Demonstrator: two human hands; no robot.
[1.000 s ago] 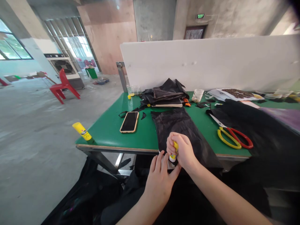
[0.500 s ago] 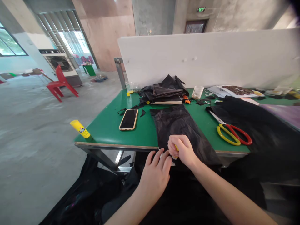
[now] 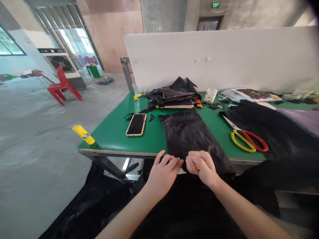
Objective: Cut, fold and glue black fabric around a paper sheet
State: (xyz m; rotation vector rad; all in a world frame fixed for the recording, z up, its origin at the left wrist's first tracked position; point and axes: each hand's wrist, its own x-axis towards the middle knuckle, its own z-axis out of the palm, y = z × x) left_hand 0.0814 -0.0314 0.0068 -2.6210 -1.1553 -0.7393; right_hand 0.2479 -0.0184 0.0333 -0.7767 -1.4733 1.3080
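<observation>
Right hand (image 3: 203,167) fisted round glue stick (image 3: 197,167); left hand (image 3: 163,173) palm down.

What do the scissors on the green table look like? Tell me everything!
The scissors have shiny, metal-looking blades and two looped handles, one yellow and one red. They lie flat at a slant on the green table, tips toward the back, with the red loop reaching the black cloth. Neither the left hand nor the right hand touches them.
</observation>
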